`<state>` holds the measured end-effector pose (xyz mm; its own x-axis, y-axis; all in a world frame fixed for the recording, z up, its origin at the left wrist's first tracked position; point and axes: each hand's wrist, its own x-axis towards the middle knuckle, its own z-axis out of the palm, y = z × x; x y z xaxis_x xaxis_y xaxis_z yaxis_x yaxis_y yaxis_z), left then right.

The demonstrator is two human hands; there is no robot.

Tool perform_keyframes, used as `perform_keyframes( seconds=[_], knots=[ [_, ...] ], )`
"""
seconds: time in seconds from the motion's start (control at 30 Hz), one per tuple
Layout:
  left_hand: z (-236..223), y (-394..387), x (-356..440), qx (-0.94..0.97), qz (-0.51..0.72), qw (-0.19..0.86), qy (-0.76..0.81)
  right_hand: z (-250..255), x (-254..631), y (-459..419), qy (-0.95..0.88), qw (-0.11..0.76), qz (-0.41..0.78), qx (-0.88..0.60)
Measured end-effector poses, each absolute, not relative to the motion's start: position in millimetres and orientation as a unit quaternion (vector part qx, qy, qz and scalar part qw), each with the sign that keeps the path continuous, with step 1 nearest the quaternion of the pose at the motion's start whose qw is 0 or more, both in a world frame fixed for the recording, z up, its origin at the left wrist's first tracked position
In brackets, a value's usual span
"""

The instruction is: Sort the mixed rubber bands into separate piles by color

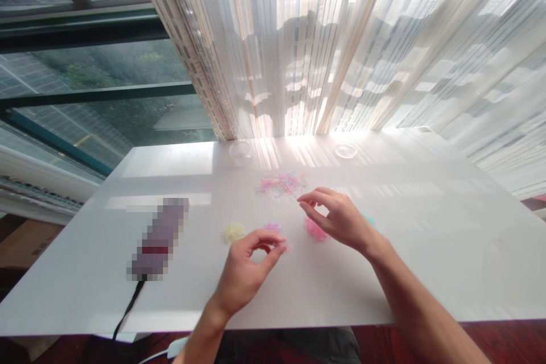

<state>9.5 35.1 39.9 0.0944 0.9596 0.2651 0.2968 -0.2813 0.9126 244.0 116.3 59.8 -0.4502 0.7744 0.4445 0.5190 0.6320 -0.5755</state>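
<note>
With 12 o'clock straight away from the person and the clock centred between the hands, the white table (pixel 447 273) has its near edge at 6 o'clock, and both forearms cross over it. A black cord (pixel 130 307) runs over that edge at 8 o'clock from a long, blurred object (pixel 158 242), which takes up room at 9. The broadest open stretch for moving lies at 3 to 4 o'clock, towards the right edge.

Nearest me, the left hand (pixel 245 273) has thumb and forefinger tips brought together at a pale pink pile (pixel 288 248); I can't tell whether they grip a strand. The right hand (pixel 341 219), a little farther off at 2 o'clock, has its tips close together too, and its hold is equally unclear.

I count five small piles by colour: the pale pink one, yellow (pixel 234 233) at 9, purple (pixel 272 228) just beyond the left fingers, bright pink (pixel 315 231) under the right hand, turquoise (pixel 369 220) partly hidden at 3. One mixed heap (pixel 280 183) spreads at 12. Beyond it sit two clear round pieces, one at 11 (pixel 241 153), one at 1, near the far edge and the curtain (pixel 294 57).
</note>
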Motion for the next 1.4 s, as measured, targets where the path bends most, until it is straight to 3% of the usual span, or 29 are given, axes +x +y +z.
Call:
perform_keyframes(
  seconds=[0.23, 0.43, 0.63, 1.07, 1.4],
  knots=[
    [3, 6, 10, 0.739, 0.425, 0.274, 0.446, 41, 234, 41, -0.821, 0.313, 0.244, -0.409],
    [4, 5, 8, 0.791, 0.393, 0.203, 0.422, 2, 220, 6, -0.799, 0.349, 0.210, -0.443],
    [6, 3, -3, 0.807, 0.381, 0.140, 0.430, 3, 213, 1, -0.804, 0.333, 0.193, -0.453],
    [5, -1, -16, 0.799, 0.358, 0.193, 0.443, 3, 202, 1, -0.796, 0.350, 0.207, -0.448],
    [-1, -2, -12, 0.813, 0.325, 0.139, 0.462, 4, 204, 1, -0.778, 0.385, 0.231, -0.440]
  ],
)
